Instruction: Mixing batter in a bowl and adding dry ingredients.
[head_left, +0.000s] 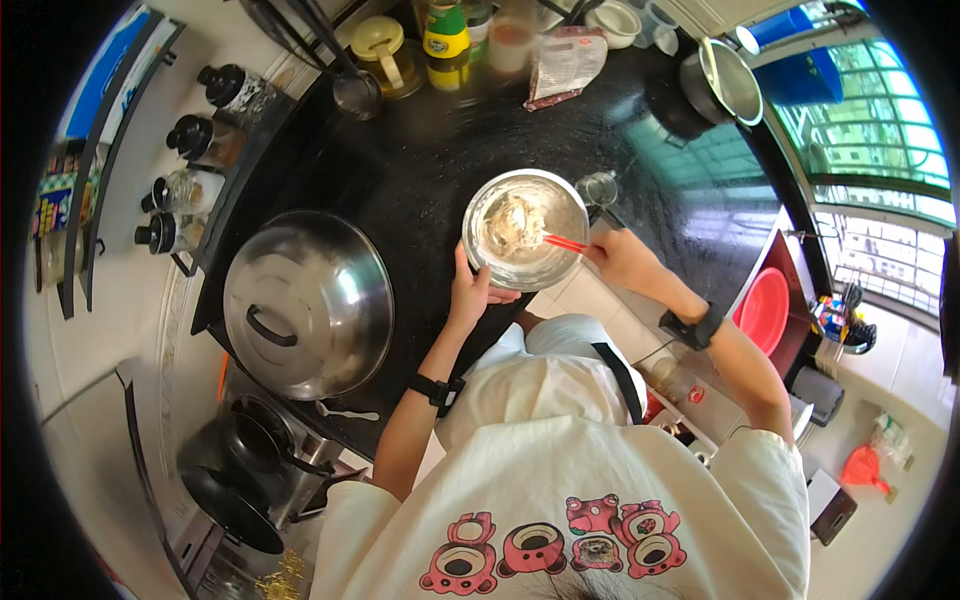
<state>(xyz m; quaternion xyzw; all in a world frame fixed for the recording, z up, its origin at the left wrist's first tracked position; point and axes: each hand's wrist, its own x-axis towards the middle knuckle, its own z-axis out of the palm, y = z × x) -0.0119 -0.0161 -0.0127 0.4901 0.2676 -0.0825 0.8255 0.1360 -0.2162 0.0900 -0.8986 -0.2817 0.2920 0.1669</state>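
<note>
A round stainless steel bowl is held by my left hand, whose fingers grip its near left rim and underside. Flour or a pale, lumpy dough mixture lies inside it. Red chopsticks are in my right hand, their tips in the mixture from the right. Part of the bowl is over the black countertop, near its front edge. Just beyond the bowl's right rim stands a small clear glass cup. My left fingertips under the bowl are partly hidden.
A large domed steel lid sits on the left, with a white spoon near it. Along the back are a lidded jug, bottles and an opened packet. A steel pot stands at the back right; black pans are at lower left.
</note>
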